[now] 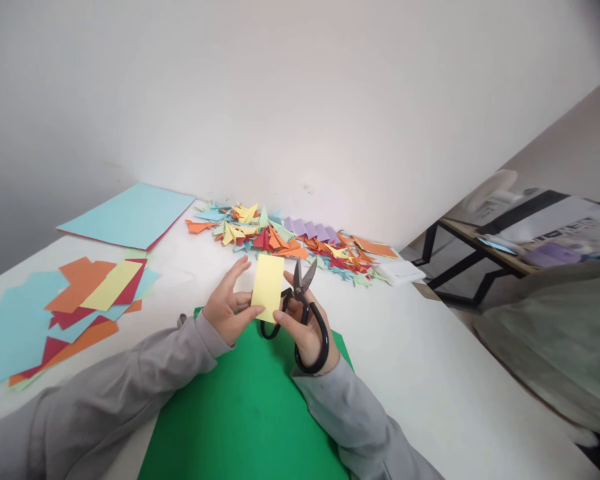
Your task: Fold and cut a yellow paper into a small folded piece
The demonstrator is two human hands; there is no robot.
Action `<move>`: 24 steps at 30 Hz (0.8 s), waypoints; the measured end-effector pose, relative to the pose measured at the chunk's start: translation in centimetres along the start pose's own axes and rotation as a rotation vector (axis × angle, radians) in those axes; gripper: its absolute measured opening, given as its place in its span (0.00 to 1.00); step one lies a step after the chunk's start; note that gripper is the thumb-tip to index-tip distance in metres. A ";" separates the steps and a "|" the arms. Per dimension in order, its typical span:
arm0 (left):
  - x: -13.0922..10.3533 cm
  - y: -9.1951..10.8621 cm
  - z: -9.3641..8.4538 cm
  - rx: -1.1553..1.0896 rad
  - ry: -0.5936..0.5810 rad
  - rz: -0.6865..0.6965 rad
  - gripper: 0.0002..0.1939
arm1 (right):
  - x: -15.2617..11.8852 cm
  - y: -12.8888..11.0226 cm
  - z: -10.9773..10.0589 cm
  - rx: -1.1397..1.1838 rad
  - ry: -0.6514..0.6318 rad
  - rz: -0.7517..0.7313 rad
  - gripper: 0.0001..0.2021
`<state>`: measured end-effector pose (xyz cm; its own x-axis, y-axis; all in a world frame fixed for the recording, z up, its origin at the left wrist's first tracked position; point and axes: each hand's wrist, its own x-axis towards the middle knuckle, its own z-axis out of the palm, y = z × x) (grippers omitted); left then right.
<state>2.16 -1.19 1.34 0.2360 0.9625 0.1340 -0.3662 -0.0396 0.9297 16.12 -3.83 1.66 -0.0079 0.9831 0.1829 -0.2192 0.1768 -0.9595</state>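
Your left hand (pixel 227 307) and right hand (pixel 307 337): both grips clamped on yellow paper (pixel 267 288). Right also carries scissors (pixel 299 291), blades apart. Green sheet (pixel 240 413) near.

White table (pixel 415 393): green sheet (pixel 245 420) front centre. Light-blue sheet (pixel 130 215) back left. Overlapping paper pieces (pixel 87 280) left: blue, orange, red, yellow. Folded-paper pile (pixel 275 241) along back edge, 1 white item (pixel 401 272) at right end.
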 end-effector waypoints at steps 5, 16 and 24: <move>1.1 -0.4 -0.5 -0.015 0.243 -0.039 0.28 | 0.1 0.0 -0.3 -0.030 0.023 -0.055 0.32; 1.4 -1.6 -1.1 -0.123 -0.002 -0.196 0.26 | -0.2 0.1 -0.4 -0.071 -0.129 -0.096 0.29; 1.6 -1.2 -1.1 -0.064 0.038 0.020 0.11 | 0.2 0.0 -0.9 -0.076 -0.075 -0.061 0.29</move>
<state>2.00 0.70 0.11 0.1936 0.9713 0.1383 -0.4276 -0.0434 0.9029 17.00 -3.55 1.52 -0.0704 0.9646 0.2541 -0.1465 0.2420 -0.9592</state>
